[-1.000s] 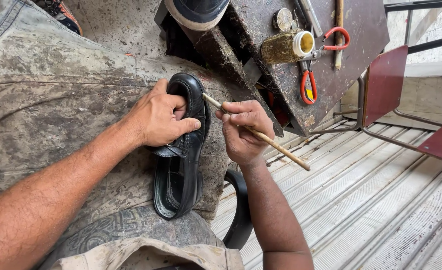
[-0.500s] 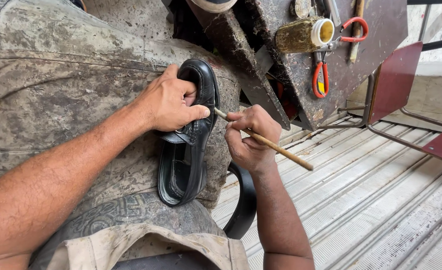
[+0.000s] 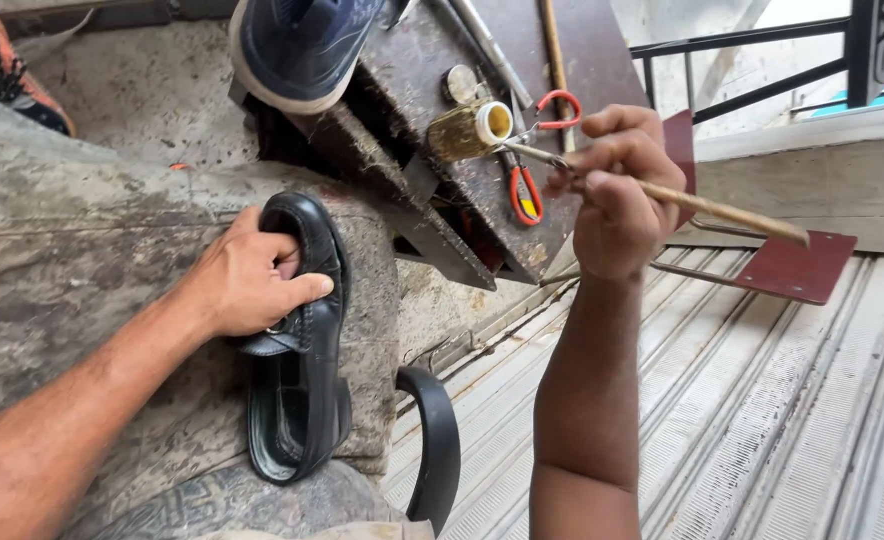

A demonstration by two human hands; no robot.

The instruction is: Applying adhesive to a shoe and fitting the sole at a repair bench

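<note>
While the left hand (image 3: 247, 285) clasps a black leather shoe (image 3: 297, 340) against a worn, stained cloth (image 3: 82, 260) draped over the person's lap, the head view shows the fingers curled over the shoe's upper end and the thumb lying across its side. The shoe lies lengthwise on the cloth, opening turned up and to the right, its lower end near the person's knee. A curved black strap (image 3: 437, 445) hangs just beside that knee.

The right hand (image 3: 617, 195) is raised well apart from the shoe, pinching a thin wooden stick (image 3: 722, 212) between thumb and fingers. The stick's far end reaches the open mouth of a small yellowish jar (image 3: 472, 130), which lies tilted on a dark, grimy wooden stand (image 3: 462, 200). Red-handled scissors (image 3: 532, 150) rest on the stand just beside the jar, and a dark blue shoe with a white sole (image 3: 302, 45) sits at the stand's upper end. Behind the hand stands a reddish metal seat (image 3: 797, 265) on ribbed metal flooring (image 3: 762, 420).
</note>
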